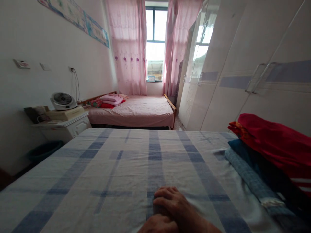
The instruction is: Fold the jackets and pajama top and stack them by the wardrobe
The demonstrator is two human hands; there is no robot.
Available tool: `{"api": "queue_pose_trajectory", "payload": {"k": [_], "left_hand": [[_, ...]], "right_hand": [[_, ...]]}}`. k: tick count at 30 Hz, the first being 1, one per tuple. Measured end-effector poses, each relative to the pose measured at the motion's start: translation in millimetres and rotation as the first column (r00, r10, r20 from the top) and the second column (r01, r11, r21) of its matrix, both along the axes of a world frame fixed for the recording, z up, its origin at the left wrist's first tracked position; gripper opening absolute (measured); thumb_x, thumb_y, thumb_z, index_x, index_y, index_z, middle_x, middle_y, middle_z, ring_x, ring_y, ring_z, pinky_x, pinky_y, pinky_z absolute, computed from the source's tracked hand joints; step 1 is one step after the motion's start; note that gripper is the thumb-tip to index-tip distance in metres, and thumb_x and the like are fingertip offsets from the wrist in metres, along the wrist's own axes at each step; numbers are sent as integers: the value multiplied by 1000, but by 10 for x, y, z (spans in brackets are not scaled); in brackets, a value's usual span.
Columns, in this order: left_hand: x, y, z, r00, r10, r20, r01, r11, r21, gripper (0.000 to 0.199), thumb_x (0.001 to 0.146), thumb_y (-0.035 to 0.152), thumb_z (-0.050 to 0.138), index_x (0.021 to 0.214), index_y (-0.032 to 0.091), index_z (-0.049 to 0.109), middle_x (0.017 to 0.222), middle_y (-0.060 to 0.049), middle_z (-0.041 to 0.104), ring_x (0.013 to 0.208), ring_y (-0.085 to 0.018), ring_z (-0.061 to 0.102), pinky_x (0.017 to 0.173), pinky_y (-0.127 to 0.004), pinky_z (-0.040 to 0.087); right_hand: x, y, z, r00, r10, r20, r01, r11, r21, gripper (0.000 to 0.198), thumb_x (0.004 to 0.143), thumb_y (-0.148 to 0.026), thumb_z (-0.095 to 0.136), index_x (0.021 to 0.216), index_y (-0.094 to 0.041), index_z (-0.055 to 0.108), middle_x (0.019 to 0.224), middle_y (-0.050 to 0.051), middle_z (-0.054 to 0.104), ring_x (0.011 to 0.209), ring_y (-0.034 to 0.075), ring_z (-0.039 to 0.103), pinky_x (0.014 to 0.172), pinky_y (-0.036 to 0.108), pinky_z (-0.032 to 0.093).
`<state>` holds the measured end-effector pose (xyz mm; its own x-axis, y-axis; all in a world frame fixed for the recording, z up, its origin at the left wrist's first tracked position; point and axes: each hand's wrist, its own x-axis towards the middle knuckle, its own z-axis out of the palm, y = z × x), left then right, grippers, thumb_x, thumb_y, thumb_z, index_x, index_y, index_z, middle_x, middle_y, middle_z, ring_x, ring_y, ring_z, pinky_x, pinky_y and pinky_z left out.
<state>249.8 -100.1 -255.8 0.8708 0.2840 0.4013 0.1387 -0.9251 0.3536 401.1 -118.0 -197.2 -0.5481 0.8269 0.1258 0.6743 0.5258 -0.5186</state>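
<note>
My right hand (175, 204) is low in the head view, over the blue-and-white checked bed sheet (131, 174). Its fingers are bent and close together, with nothing seen in them. Against it, at the bottom edge, lies my left hand (158, 224), curled and partly cut off by the frame. The two hands touch. To their right is a pile of folded clothes: a red garment (272, 139) with white stripes on top, an orange piece (235, 125) beneath it, a dark blue piece (250, 158), and blue denim jeans (252, 183) at the bottom left of the pile.
Beyond the sheet stands a second bed (145, 110) with pink bedding (111, 99) folded on it. A nightstand (77, 124) at left carries a small fan (63, 101), above a dark bin (45, 150). White wardrobes (218, 106) line the right side. Pink curtains (127, 42) flank the window (155, 29).
</note>
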Motion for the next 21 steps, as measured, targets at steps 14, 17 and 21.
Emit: {"api": "queue_pose_trajectory", "payload": {"k": [14,17,21], "left_hand": [[-3,-9,-15,999,-26,-22,24,994,-111,27,93,39,40,81,21,57,66,1,57,53,-10,44,43,-21,31],[-2,-10,-4,999,-44,-6,43,990,-133,28,93,40,39,83,21,57,68,0,57,55,-10,45,45,-20,33],[-1,-21,21,999,-35,23,37,991,-128,41,95,44,30,75,19,56,64,0,56,54,-10,45,45,-20,33]], "right_hand": [[-1,-4,-40,999,-3,-44,4,1000,31,32,78,-30,62,110,-25,57,119,0,58,113,14,47,100,27,27],[8,-13,-38,999,-5,-41,6,1000,26,31,79,-31,61,110,-25,57,119,0,58,112,15,48,100,27,27],[10,-21,-43,999,-15,-43,17,999,38,27,81,-29,58,108,-25,58,118,1,58,110,15,49,99,28,29]]}}
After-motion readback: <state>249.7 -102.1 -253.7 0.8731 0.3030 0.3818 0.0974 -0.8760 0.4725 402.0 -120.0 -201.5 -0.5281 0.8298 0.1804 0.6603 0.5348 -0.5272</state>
